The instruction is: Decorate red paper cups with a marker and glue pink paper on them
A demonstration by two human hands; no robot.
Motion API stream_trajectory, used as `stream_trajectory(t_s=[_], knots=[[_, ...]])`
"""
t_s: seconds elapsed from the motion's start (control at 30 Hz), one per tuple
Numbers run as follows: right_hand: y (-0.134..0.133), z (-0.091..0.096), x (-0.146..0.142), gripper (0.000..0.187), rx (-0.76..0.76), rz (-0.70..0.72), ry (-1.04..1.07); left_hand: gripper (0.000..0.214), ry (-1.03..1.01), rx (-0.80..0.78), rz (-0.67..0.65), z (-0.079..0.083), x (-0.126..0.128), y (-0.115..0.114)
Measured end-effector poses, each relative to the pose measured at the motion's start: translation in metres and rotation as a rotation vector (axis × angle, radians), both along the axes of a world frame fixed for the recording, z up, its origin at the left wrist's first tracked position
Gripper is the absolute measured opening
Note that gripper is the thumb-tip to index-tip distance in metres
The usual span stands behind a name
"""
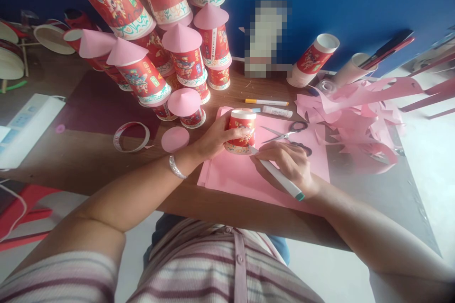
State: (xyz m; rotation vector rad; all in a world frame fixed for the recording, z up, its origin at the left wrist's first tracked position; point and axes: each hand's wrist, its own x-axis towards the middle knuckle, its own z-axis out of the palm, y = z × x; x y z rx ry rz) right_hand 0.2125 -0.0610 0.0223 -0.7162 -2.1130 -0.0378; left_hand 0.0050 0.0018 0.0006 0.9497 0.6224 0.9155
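Note:
My left hand (222, 133) is wrapped round a red printed paper cup (243, 144), its thumb across the front. The cup stands over the pink paper sheets (227, 173) with its white rim up, and a band of drawn pattern runs along its white lower edge. In my right hand (289, 163) is a white marker pen (280, 179) with a green end. Its tip meets or nearly meets the cup's lower edge on the right. Just beyond my right hand, scissors (284, 135) with black handles lie spread on the pink sheets.
Red cups with pink cone tops (183, 52) stand stacked at the back left. A tape roll (131, 137) and a pink paper disc (175, 140) lie left. Behind the cup are a yellow-ended marker (266, 102) and a glue stick (277, 111). Pink scraps (355, 113) heap at right.

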Motion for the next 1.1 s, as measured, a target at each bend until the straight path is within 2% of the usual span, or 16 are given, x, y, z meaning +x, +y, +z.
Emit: stream_trajectory(t_s=[0.77,1.1], knots=[[-0.003,0.005,-0.001,0.023,-0.043,0.068,-0.015,0.052,0.041,0.04,-0.004,0.003,0.001,-0.001],[-0.002,0.009,-0.001,0.016,-0.027,0.077,-0.063,0.055,0.034,0.021,0.006,0.002,0.001,-0.001]])
